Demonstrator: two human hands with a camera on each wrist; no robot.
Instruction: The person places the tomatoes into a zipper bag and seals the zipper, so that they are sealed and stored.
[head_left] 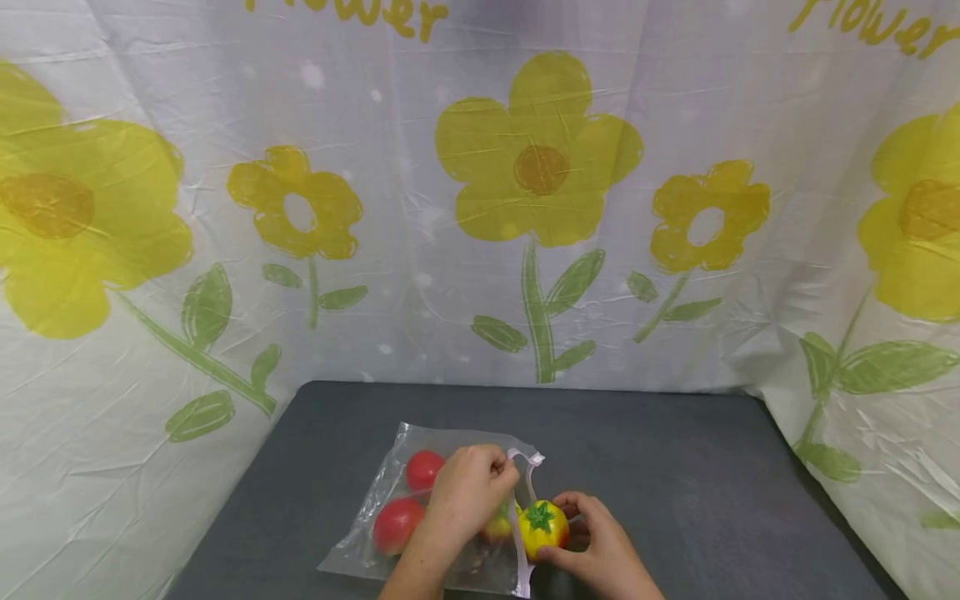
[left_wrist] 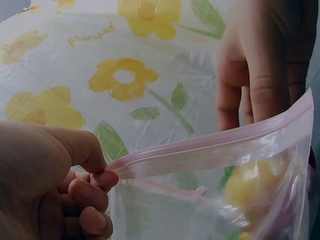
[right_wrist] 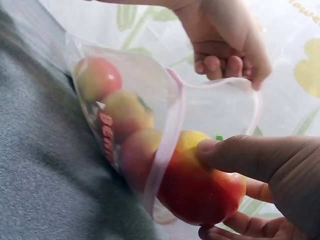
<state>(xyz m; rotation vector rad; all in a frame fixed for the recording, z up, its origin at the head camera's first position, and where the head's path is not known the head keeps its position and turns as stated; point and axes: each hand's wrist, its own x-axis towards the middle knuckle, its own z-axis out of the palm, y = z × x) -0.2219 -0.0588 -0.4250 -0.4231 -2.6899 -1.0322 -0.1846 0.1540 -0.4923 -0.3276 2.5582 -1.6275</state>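
Observation:
A clear zip bag [head_left: 459,437] with a pale pink zip strip lies on the table, its mouth facing right. My left hand [head_left: 472,483] pinches the upper edge of that mouth between thumb and finger, lifting it in the right wrist view. At the opening, my right hand [head_left: 596,542] grips a yellow-and-red tomato [head_left: 538,540] with a green leafy top, thumb on one side and fingers around the other. Part of this tomato [right_wrist: 200,192] is inside the mouth. Behind the plastic are two red round fruits [head_left: 397,525] and a yellowish one [head_left: 497,527].
The dark grey table [head_left: 705,492] stretches out on both sides of the bag and behind it. A white curtain [head_left: 405,333] printed with yellow flowers hangs along the back and sides. Red lettering [right_wrist: 106,134] marks the bag.

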